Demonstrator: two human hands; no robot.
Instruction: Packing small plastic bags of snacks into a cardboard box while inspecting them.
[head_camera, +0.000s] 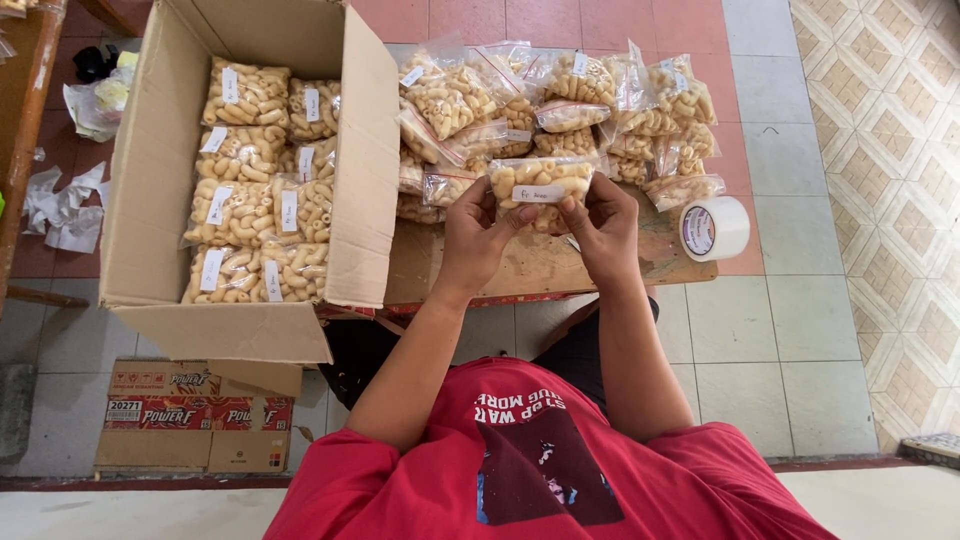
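Both hands hold one clear plastic bag of pale macaroni-shaped snacks (538, 180) above a low wooden table (520, 265). My left hand (480, 235) pinches its left lower edge, my right hand (602, 228) its right lower edge. A white paper label sits on the bag's front between my thumbs. Just beyond the bag lies a pile of several similar filled bags (560, 105) on the table.
An open cardboard box (160, 150) at the left holds several labelled snack bags laid in rows. A roll of white tape (712, 228) lies at the table's right edge. A flattened printed carton (195, 415) lies on the tiled floor, crumpled paper (65, 205) at far left.
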